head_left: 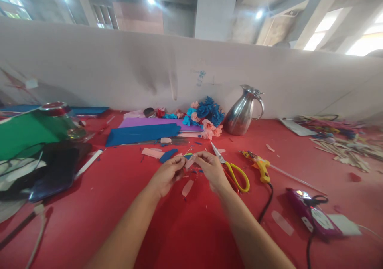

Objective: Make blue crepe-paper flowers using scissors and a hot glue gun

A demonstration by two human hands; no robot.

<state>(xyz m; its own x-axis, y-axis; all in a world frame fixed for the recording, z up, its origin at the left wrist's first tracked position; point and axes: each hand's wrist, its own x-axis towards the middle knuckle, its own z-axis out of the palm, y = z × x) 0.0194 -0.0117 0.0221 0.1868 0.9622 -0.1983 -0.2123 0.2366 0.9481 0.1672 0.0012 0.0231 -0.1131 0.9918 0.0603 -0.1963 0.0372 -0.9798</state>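
Observation:
A small pink paper piece (pixel 190 162) is pinched between the fingertips of my left hand (pixel 166 175) and my right hand (pixel 212 169), over the red table. A bit of blue and yellow-green shows just behind it, too small to name. Close by on the left lie a blue paper strip (pixel 168 155) and a pink paper strip (pixel 152 153). Another pink petal-shaped piece (pixel 187 188) rests below my hands. Yellow-handled scissors (pixel 237 175) lie right beside my right wrist, partly hidden by it.
A yellow glue gun (pixel 261 168) with a black cord lies on the right, near a purple power strip (pixel 314 215). Behind my hands stand paper flowers (pixel 206 115) and a steel jug (pixel 241 113). Blue paper (pixel 143 134) lies at back left, a dark pouch (pixel 55 169) at left.

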